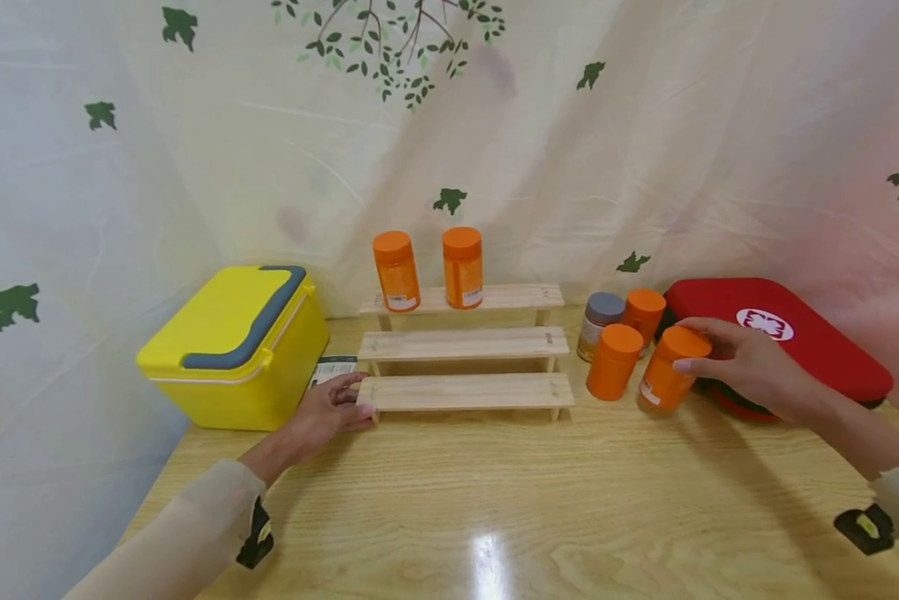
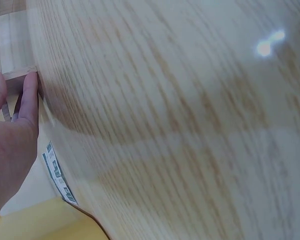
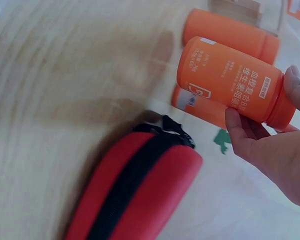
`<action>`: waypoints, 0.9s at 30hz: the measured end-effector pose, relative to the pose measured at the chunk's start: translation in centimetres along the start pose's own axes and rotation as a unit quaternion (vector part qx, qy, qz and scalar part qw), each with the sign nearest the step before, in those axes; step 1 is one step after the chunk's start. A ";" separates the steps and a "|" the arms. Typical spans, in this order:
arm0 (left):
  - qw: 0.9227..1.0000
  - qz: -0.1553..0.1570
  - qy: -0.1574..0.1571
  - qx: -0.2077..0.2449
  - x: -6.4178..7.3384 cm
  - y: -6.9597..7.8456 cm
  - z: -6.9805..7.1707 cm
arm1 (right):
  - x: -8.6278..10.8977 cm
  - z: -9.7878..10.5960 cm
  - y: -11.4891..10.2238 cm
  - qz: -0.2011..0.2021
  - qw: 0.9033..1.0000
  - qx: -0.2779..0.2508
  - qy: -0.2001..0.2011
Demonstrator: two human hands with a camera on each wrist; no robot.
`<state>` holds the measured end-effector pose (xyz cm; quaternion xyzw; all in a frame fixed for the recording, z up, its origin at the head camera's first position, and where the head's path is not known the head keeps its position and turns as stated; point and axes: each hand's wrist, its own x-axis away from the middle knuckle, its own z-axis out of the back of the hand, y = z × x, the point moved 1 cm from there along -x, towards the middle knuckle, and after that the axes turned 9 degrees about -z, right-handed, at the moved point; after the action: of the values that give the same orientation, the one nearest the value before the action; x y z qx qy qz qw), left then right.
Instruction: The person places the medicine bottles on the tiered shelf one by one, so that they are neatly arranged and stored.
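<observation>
My right hand [image 1: 749, 367] grips an orange bottle [image 1: 663, 379] by its lid end; the bottle tilts a little, and its printed label faces the right wrist camera [image 3: 230, 80]. Beside it stand two more orange bottles, one in front [image 1: 614, 363] and one behind [image 1: 644, 312], along with a grey-lidded bottle [image 1: 600, 327]. At the left end of a three-tier wooden rack [image 1: 464, 392], my left hand [image 1: 327, 410] holds the lowest shelf's end between thumb and fingers. Two orange bottles, a left one [image 1: 397, 273] and a right one [image 1: 463, 268], stand on the top tier.
A yellow box [image 1: 232, 342] with a grey handle stands left of the rack, a printed paper [image 1: 334, 367] partly hidden between them. At the right lies a red case [image 1: 786, 333] with a white emblem. Behind the table [image 1: 449, 500] hangs a leaf-patterned cloth [image 1: 524, 158].
</observation>
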<state>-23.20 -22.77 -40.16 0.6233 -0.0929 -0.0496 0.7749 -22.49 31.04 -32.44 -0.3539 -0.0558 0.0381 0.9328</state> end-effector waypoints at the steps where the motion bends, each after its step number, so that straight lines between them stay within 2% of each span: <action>1: 1.000 0.003 0.004 0.003 0.0 0.0 0.0 | 0.1 0.3 -0.2 0.002 1.000 0.004 0.001; 6: 1.000 0.004 0.005 0.005 0.0 0.0 0.1 | 0.6 2.1 -1.6 -0.008 1.000 0.013 0.027; 14: 1.000 0.006 0.002 0.011 0.1 0.2 0.1 | 0.4 4.4 -3.5 0.001 0.999 -0.026 0.041; 19: 1.000 0.005 0.001 0.010 0.1 0.3 0.0 | 0.1 5.6 -4.7 0.034 0.997 -0.050 0.052; 23: 1.000 0.005 0.001 0.007 0.1 0.3 0.0 | -0.3 6.3 -6.4 0.052 0.996 -0.030 0.060; 27: 1.000 0.008 0.002 0.007 0.1 0.4 0.0 | -0.8 6.5 -8.7 0.050 0.997 0.011 0.054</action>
<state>-23.09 -22.70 -39.74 0.6283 -0.0969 -0.0410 0.7708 -23.84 28.72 -21.95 -0.3478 0.0123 0.0657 0.9352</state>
